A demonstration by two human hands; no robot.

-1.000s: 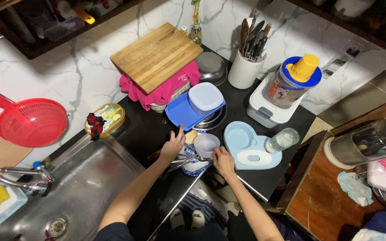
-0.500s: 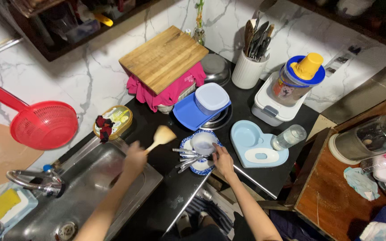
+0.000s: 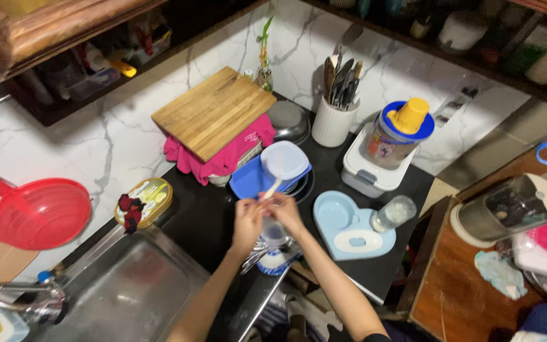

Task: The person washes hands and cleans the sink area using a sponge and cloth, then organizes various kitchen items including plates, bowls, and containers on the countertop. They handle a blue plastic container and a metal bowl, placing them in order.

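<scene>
- Two hands meet over the dark surface (image 3: 191, 215): the left hand (image 3: 247, 223) and the right hand (image 3: 286, 212) sit close together, fingertips nearly touching.
- Between them they pinch the thin handle of a pale spoon (image 3: 273, 183); its broad end points up and away from the fingers, over the blue plate (image 3: 248, 180) and the clear lid (image 3: 286, 158) lying on it. Which fingers carry most of the grip cannot be told, but both sets are curled in on the handle rather than spread.
- Just below the fingers stands a small blue-and-white cup (image 3: 275, 253) with metal cutlery (image 3: 256, 256) poking out toward the left hand's wrist.
- To the right of the right-hand fingers lies a pale blue heart-shaped tray (image 3: 343, 221), with a clear glass jar (image 3: 394, 213) on its side just beyond it.
- Beyond the fingers, a wooden cutting board (image 3: 213, 111) rests on a pink cloth (image 3: 223, 158); behind that are a steel bowl (image 3: 289, 120) and a white holder of utensils (image 3: 332, 120).
- Farther right stands a white lidded box (image 3: 368, 174) with a blue-lidded tumbler (image 3: 400, 133) on top.
- Well left of the fingers are a steel sink (image 3: 128, 291), a tap (image 3: 20, 301), a small oval dish (image 3: 144, 199) and a red strainer (image 3: 36, 212).
</scene>
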